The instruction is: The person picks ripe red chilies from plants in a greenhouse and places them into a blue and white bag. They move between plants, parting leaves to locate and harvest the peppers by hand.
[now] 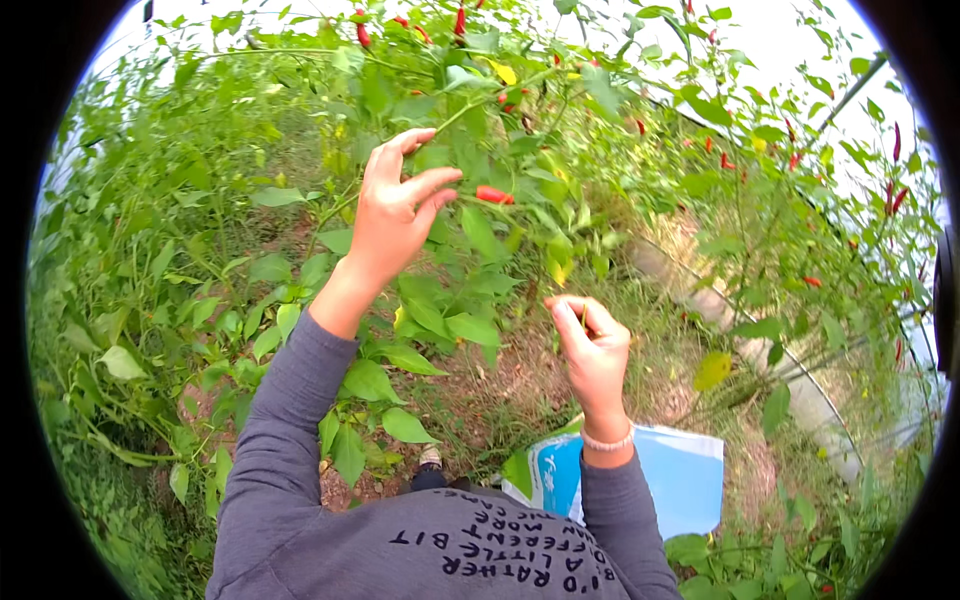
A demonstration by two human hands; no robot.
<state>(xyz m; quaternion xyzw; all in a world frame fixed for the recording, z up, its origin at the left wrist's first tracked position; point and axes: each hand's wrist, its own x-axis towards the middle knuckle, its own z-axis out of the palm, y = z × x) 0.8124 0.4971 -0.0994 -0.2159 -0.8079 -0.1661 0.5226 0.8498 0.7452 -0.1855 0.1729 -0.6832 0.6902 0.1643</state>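
Observation:
My left hand point(405, 187) reaches up among chili pepper plants, its fingers curved around or beside a green stem point(457, 116); thumb and fingertips are apart. Just right of its fingertips hangs a red chili pepper point(495, 195). Lower and to the right is my right hand point(592, 337), with thumb and forefinger pinched together and a thin green stem point(584, 315) showing at its curled fingers. Whether a pepper is inside that hand cannot be seen. Below my right wrist lies a blue and white printed bag point(682, 472).
Leafy pepper plants point(150, 300) crowd the left side. More red chilies point(460, 24) hang at the top and right. A pale strip point(795, 390) runs along the ground at the right, near a metal pole point(855, 82). My shoe point(430, 456) stands on the soil path.

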